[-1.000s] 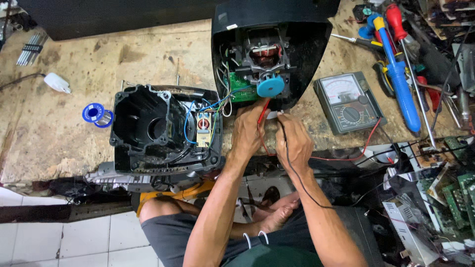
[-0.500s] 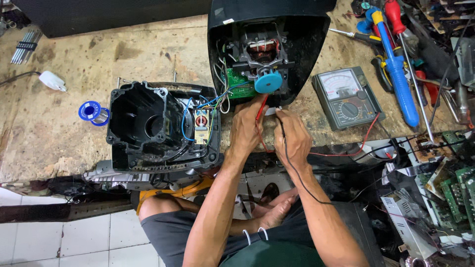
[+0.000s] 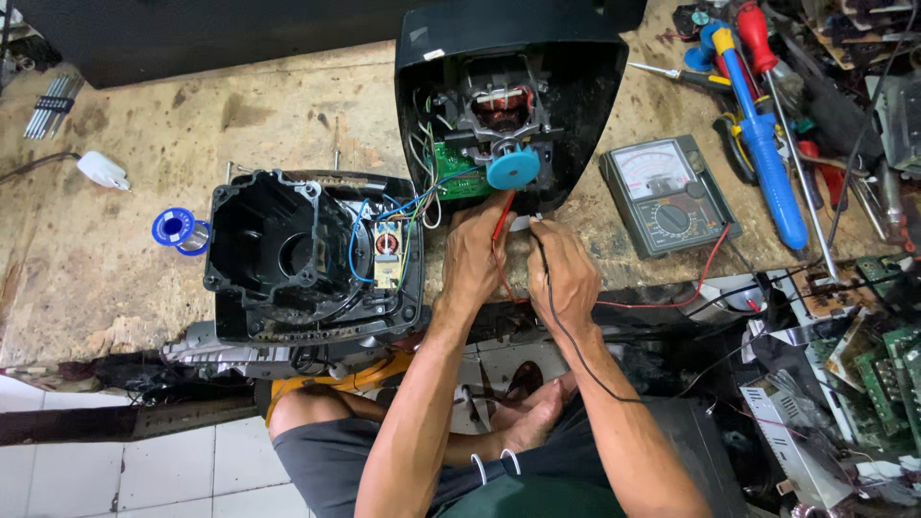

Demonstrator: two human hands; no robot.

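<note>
Pinching thin, light probes, the red probe [image 3: 503,213] by the left hand [image 3: 472,261] and the black probe [image 3: 538,230] by the right hand [image 3: 564,278], a delicate grip on the stiff shafts was judged best.

blue gear [image 3: 513,169], green circuit board [image 3: 460,176], black housing [image 3: 508,43].

View: a single camera, worn on the person's head.
Direction: looks steeply down, almost from straight above, onto the wooden workbench [image 3: 192,125] and the person's own lap.
Orientation: the bench's far edge lies along the top of the picture, its near edge crosses the middle, with tiled floor [image 3: 144,460] at lower left.
Nearness: close, at arm's length; both forearms run up from the bottom.
Shared views: none, only this one.
</note>
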